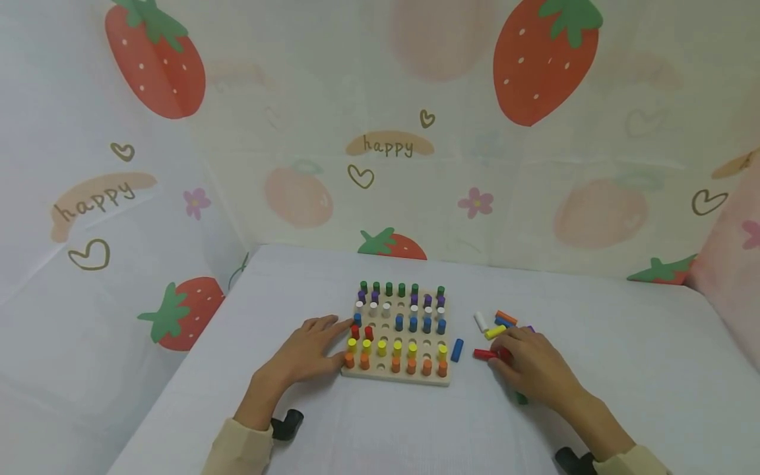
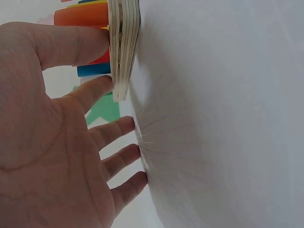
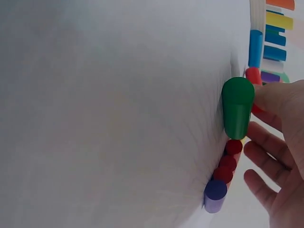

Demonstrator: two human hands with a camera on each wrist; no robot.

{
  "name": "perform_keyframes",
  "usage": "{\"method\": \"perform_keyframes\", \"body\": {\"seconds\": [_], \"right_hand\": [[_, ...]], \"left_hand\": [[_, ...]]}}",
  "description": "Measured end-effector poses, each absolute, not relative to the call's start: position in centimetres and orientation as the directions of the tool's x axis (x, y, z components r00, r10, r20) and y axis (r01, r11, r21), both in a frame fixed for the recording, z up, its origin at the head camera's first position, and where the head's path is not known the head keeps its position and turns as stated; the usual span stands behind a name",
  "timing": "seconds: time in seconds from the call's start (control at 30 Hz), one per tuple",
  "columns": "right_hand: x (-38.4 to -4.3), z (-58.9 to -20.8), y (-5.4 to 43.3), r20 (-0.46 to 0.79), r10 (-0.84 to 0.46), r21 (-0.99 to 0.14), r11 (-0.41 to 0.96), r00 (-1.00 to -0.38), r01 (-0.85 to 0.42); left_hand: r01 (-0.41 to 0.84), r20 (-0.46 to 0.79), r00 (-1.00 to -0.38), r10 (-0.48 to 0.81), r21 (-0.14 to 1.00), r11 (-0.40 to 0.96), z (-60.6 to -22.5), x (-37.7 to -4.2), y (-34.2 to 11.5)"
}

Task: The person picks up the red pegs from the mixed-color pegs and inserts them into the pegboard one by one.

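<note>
Strawberry-printed cloth (image 1: 309,99) hung behind a white desk (image 1: 380,429), on which a pegboard (image 1: 394,377) held rows of upright coloured pegs (image 1: 427,367). We read its layered edge in the left wrist view as plywood: stiff, fairly light and likely to slide if nudged, so we thought its sides the best place to steady it, clear of the pegs. To the right of it lay loose pieces: a blue peg (image 1: 457,350) just beside the board, a red peg (image 1: 484,354) near the right thumb, and a green peg (image 3: 237,109) close to that same hand. We judged each one light, hard, smooth and hardly fragile, though apt to roll; a pinch across the middle of the barrel seemed surest to us.

We saw the left grip (image 1: 309,349) released, its thumb and forefinger spread against the pegboard's left edge while the other three fingertips rested on the desk. The right grip (image 1: 531,366) sat low, palm down, its forearm slanting from the lower right and its fingers bent over another red peg (image 1: 505,354), partly hidden; we could not tell whether it pinched that piece or merely touched it
</note>
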State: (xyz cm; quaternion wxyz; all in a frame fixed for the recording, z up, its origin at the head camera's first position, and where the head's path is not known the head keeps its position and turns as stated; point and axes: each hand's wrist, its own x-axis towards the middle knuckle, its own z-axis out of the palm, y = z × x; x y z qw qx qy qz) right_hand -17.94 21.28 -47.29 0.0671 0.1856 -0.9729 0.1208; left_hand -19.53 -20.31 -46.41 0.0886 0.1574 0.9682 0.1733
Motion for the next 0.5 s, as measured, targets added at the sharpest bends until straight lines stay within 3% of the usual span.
{"method": "perform_keyframes", "body": {"seconds": [0.5], "right_hand": [[-17.0, -46.1, 21.7, 0.216, -0.380, -0.240, 0.872, -0.900, -0.426]], "left_hand": [[0.259, -0.124, -0.939, 0.322, 0.363, 0.895, -46.8, -19.6, -20.3]]}}
